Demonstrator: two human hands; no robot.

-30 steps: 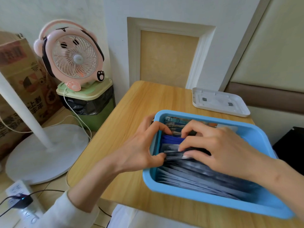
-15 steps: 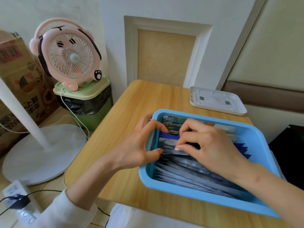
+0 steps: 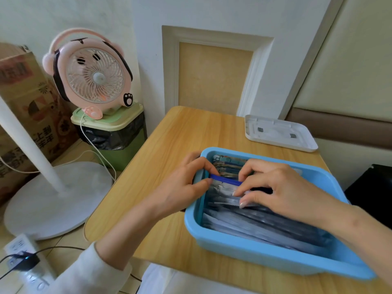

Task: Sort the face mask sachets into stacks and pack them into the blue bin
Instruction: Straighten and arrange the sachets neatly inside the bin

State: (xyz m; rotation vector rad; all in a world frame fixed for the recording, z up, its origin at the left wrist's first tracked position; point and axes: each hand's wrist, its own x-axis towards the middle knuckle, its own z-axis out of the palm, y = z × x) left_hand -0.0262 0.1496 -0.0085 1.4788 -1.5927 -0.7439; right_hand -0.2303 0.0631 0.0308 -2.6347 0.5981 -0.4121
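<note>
The blue bin (image 3: 250, 250) sits on the wooden table, packed with face mask sachets standing on edge: several silver-grey ones (image 3: 250, 225) in the near half and coloured ones (image 3: 228, 164) at the far end. A dark blue sachet (image 3: 226, 180) stands between them. My left hand (image 3: 182, 187) reaches over the bin's left wall and pinches the left ends of the sachets by the blue one. My right hand (image 3: 282, 189) lies over the middle of the bin, its curled fingers gripping the sachet tops from the right.
A white tray lid (image 3: 277, 132) lies at the table's far right corner. Left of the table stand a pink desk fan (image 3: 91, 75) on a green waste bin (image 3: 114, 134), a white floor fan base (image 3: 53, 196), a cardboard box and a power strip (image 3: 23, 257).
Both hands have shifted slightly toward the far end of the bin along the row of sachets. More of the dark blue sachet's top edge shows between my fingers.
</note>
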